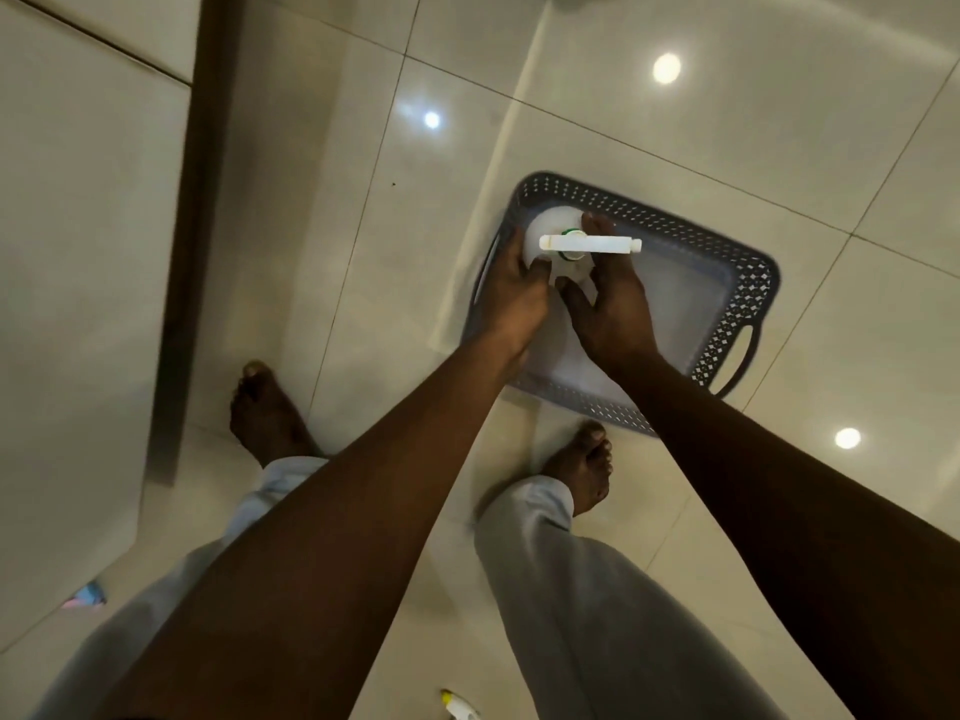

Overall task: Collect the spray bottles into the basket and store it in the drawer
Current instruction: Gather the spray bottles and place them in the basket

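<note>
Shiny tile floor under grey basket; left hand and right hand cupped around white bottle, upright at basket's left end; may tip if dropped early; second bottle on floor behind, easy to forget.

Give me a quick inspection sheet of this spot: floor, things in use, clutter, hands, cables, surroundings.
Surface: glossy cream tiled floor, ceiling lights reflected.
Job's things: white plastic spray bottle upright in the grey perforated plastic basket; second sprayer with yellow tip on the floor at the bottom edge.
Clutter: small pink-blue item, too blurred to identify.
Hands: left hand and right hand both hold the bottle.
Cables: nothing seen.
Surroundings: pale cabinet fronts at left.
</note>
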Action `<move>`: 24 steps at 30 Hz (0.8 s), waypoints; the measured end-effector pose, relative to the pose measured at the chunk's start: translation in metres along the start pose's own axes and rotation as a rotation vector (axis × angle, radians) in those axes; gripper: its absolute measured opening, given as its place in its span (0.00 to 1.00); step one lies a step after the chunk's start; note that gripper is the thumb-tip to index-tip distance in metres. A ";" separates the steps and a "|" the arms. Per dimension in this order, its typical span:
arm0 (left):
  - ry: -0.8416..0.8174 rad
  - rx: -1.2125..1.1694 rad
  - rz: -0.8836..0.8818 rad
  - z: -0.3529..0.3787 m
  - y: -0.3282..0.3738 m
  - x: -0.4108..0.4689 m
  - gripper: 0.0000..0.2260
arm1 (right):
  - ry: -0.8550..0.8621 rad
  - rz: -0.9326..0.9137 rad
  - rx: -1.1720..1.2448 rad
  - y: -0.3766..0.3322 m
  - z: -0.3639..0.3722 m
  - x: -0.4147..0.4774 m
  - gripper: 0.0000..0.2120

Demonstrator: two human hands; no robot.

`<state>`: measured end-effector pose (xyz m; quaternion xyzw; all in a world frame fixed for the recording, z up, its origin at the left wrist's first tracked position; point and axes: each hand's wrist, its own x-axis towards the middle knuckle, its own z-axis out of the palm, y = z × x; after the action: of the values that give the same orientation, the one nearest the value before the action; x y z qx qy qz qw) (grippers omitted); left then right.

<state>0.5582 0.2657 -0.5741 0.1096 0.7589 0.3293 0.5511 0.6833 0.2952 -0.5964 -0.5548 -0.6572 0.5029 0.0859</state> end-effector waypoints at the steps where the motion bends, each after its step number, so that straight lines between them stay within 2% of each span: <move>1: -0.004 -0.009 -0.002 -0.003 0.002 -0.002 0.24 | -0.017 0.020 -0.029 0.000 0.000 -0.002 0.36; 5: 0.009 -0.057 -0.011 -0.026 0.017 -0.026 0.23 | -0.054 0.189 -0.083 -0.010 -0.002 -0.021 0.41; 8: 0.034 -0.036 -0.008 -0.055 0.031 -0.058 0.21 | -0.054 0.354 -0.079 -0.029 -0.004 -0.053 0.38; 11: 0.022 0.012 -0.027 -0.094 0.047 -0.098 0.21 | -0.079 0.423 -0.023 -0.068 -0.002 -0.092 0.32; 18: 0.074 0.106 0.079 -0.219 0.114 -0.196 0.16 | -0.116 0.342 0.100 -0.230 0.022 -0.158 0.23; 24: 0.257 0.082 0.227 -0.355 0.177 -0.246 0.15 | -0.121 0.175 0.326 -0.399 0.071 -0.159 0.21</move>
<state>0.2917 0.1353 -0.2146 0.1741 0.8186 0.3694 0.4040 0.4375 0.1736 -0.2578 -0.5572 -0.5203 0.6408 0.0909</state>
